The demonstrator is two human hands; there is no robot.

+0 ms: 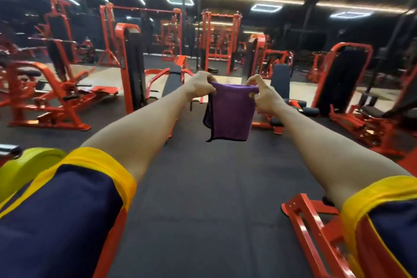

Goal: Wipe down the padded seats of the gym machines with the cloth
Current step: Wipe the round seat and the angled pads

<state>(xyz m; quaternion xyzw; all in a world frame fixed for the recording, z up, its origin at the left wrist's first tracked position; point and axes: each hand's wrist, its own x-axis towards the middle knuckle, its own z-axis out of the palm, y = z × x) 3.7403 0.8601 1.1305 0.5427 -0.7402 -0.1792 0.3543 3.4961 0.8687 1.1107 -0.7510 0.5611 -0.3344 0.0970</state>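
Cloth (232, 113), one purple piece, hangs pinched at its top corners by left hand (200, 86) and right hand (264, 95).

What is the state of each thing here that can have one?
Purple cloth: hangs in the air, held by its top edge, touching no seat.
Left hand: pinches the cloth's top left corner.
Right hand: pinches the cloth's top right corner.
Black machine pad: untouched, nobody on it.
Ceiling lights: on.

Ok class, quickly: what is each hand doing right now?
Left hand: closed, pinching one top corner of the purple cloth.
Right hand: closed, pinching the other top corner.
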